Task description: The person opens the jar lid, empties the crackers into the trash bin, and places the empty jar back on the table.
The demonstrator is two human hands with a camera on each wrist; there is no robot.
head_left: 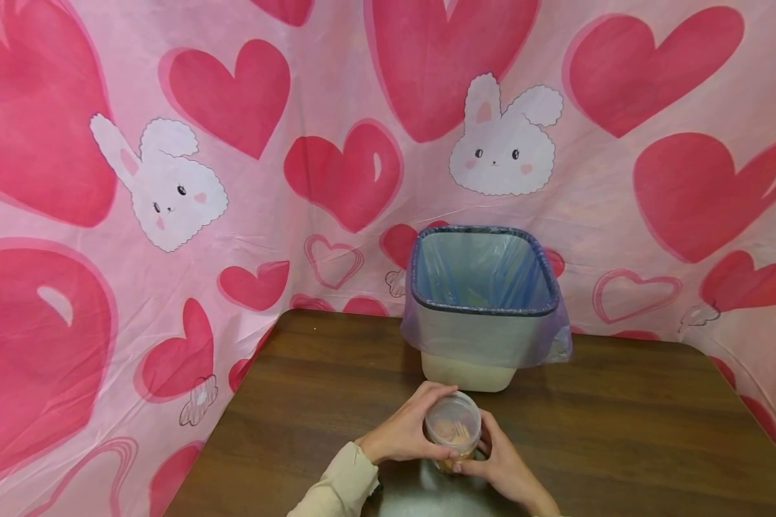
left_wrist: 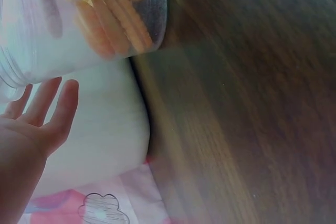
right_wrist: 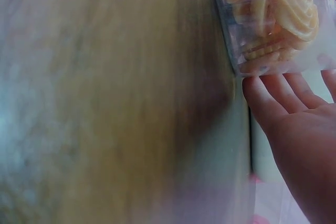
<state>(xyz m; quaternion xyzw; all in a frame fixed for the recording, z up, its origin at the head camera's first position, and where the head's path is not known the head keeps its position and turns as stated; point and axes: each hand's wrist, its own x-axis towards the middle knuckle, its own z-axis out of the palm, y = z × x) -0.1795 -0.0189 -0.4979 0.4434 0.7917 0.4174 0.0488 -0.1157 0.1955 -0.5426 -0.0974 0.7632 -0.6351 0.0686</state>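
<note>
1. Here's my left hand (head_left: 404,433), thumb and fingers clamped round the top of a clear, round plastic jar (head_left: 453,420).
2. My right hand (head_left: 503,463) grips it too, lower on the right side.
3. Inside: golden-tan ridged biscuits (right_wrist: 294,11), at the bottom.
4. The jar's at the near middle of a brown wood-grain table (head_left: 621,431); whether it touches, I can't tell.
5. Just beyond, far side: a white plastic bin (head_left: 472,370), lined with a translucent bluish-purple bag (head_left: 559,347).

Red hearts (head_left: 349,176) are patterning the pink backdrop (head_left: 336,79) behind the whitish bin (head_left: 467,372); brown grain is streaking the table (head_left: 621,431) beneath the bin; biscuits (head_left: 454,432) in front are looking golden.
</note>
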